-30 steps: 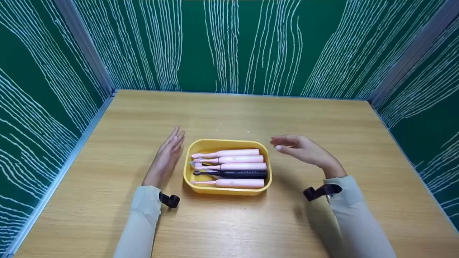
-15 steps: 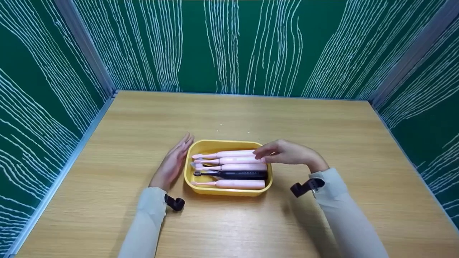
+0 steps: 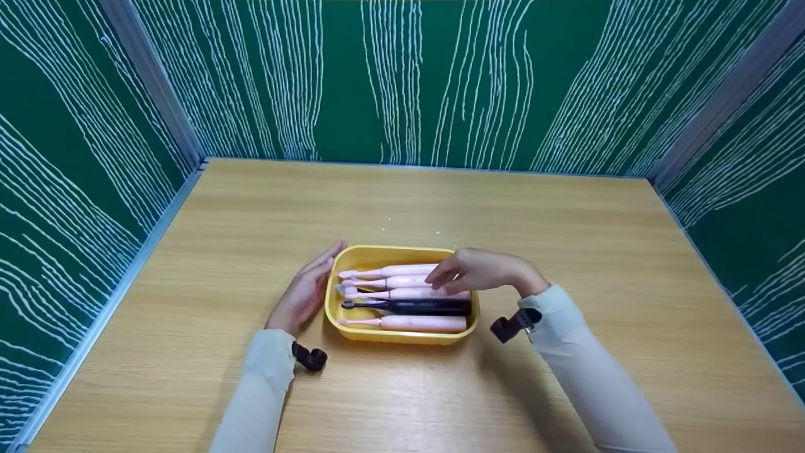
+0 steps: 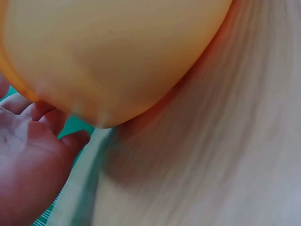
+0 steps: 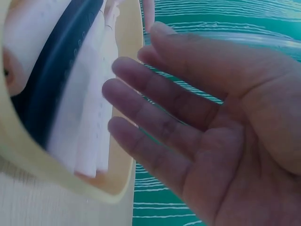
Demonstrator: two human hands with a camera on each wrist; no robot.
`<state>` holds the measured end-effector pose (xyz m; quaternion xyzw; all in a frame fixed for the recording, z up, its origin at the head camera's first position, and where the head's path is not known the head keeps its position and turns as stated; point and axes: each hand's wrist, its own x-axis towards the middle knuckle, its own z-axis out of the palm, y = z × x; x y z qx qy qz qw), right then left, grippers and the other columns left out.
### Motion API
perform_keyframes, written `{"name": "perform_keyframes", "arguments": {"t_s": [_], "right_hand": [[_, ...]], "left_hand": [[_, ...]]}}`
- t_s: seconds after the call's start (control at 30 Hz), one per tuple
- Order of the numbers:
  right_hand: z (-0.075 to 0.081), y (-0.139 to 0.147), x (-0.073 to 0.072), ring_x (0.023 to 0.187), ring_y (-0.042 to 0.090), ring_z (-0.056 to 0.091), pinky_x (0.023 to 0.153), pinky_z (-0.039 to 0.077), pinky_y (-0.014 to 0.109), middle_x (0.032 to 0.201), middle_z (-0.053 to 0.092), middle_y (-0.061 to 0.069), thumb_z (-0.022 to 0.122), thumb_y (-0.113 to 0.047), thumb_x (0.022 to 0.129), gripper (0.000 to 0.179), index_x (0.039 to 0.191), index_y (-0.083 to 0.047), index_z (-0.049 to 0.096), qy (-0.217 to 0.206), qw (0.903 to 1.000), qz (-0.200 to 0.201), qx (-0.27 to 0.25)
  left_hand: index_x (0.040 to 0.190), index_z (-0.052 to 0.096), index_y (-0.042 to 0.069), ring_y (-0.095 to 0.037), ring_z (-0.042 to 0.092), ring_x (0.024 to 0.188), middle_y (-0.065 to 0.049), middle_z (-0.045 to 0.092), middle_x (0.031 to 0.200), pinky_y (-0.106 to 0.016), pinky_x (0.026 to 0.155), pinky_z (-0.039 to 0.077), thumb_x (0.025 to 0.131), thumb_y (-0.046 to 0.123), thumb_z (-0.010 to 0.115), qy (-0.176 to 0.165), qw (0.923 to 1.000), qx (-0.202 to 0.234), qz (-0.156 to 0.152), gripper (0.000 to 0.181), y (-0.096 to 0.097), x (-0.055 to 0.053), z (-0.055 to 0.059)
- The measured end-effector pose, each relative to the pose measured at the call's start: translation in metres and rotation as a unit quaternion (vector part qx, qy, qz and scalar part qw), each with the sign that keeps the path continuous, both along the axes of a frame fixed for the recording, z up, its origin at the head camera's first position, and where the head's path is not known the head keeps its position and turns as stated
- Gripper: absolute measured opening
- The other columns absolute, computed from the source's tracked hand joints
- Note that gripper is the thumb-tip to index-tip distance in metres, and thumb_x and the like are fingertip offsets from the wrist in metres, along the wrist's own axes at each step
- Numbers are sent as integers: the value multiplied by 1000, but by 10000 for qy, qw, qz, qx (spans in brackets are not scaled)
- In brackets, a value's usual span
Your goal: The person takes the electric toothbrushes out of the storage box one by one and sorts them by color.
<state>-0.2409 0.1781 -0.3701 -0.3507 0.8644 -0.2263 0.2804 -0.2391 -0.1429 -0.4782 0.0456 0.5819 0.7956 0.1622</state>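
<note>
A yellow bin [image 3: 402, 338] holds several electric toothbrushes lying side by side with their heads to the left. Most are pink, like the front toothbrush [image 3: 424, 323]; a black toothbrush [image 3: 427, 307] lies just behind that one. My left hand [image 3: 305, 292] lies along the bin's left wall, fingers extended and touching near its back corner. Over the handle ends hovers my right hand [image 3: 484, 270], its fingers slightly bent and pointing down. In the right wrist view nothing sits between its thumb and fingers, and whether the fingertips touch a handle I cannot tell.
The bin stands on a wooden table [image 3: 188, 283]. Small white specks [image 3: 438, 233] lie behind it. Green panels [image 3: 346, 82] with white wavy lines wall in the back and sides. A dark wrist camera [image 3: 516, 324] hangs under each wrist.
My right hand has moved left from beside the bin to above the toothbrushes. The left hand has come right, from apart to against the bin. The toothbrushes stay in place.
</note>
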Motion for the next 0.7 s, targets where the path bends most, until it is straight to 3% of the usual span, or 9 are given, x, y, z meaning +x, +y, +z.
{"name": "perform_keyframes", "arguments": {"t_s": [0.2, 0.43, 0.7], "right_hand": [[2, -13, -1, 104, 19, 64, 98, 52, 38, 117, 69, 5, 62, -14, 93, 33, 126, -11, 64, -127, 9996, -28, 240], [-2, -23, -2, 100, 16, 64, 94, 54, 34, 109, 71, 4, 63, -11, 92, 30, 122, -8, 66, 130, 9991, 244, 330], [-6, -37, -4, 95, 14, 61, 93, 53, 33, 108, 70, 0, 65, -12, 91, 29, 120, -12, 68, 88, 9980, 132, 610]], "left_hand": [[150, 29, 9, -16, 11, 149, -1, 22, 160, -32, 123, 9, 103, 14, 32, -1, 9999, 91, -45, 48, 2, 0, -1], [150, 30, 8, -16, 9, 150, -2, 22, 161, -33, 123, 10, 101, 7, 32, -87, 9998, 164, -57, 49, 3, 0, -4], [150, 31, 8, -16, 11, 149, -1, 23, 160, -32, 122, 12, 100, 7, 36, -131, 9996, 229, -24, 50, 1, 0, -3]]}}
